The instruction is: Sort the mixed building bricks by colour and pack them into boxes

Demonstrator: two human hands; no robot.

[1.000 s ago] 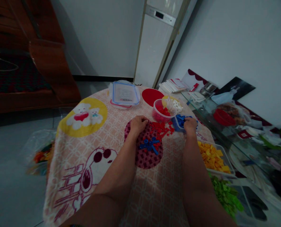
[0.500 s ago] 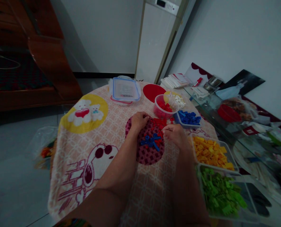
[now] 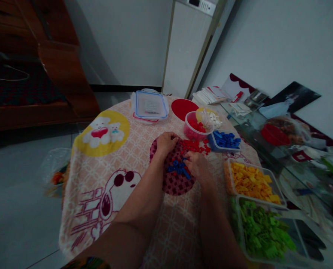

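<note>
Near the far side of the dark patterned patch [image 3: 177, 188] on the tablecloth, my left hand [image 3: 167, 143] is closed, its fingertips together; what they hold, if anything, is too small to make out. My right hand [image 3: 197, 165] reaches down at the right edge of a small pile of blue plastic pieces [image 3: 178, 167], its thumb and fingers pinched at the pile. Whether a piece is between them is hidden. Small red pieces [image 3: 194, 145] lie scattered just beyond my right hand, with a few more among the blue ones.
Behind the red pieces stands a round tub [image 3: 198, 127] of red pieces. Boxes of blue [image 3: 225, 140], yellow [image 3: 254, 183] and green pieces [image 3: 264, 231] line the right side. Box lids [image 3: 151, 105] lie at the back left. A glass shelf [image 3: 267, 149] holds clutter.
My right hand has moved left and slightly down, from beside the red pieces to the blue pile. My left hand stays about where it was. The view has shifted slightly.
</note>
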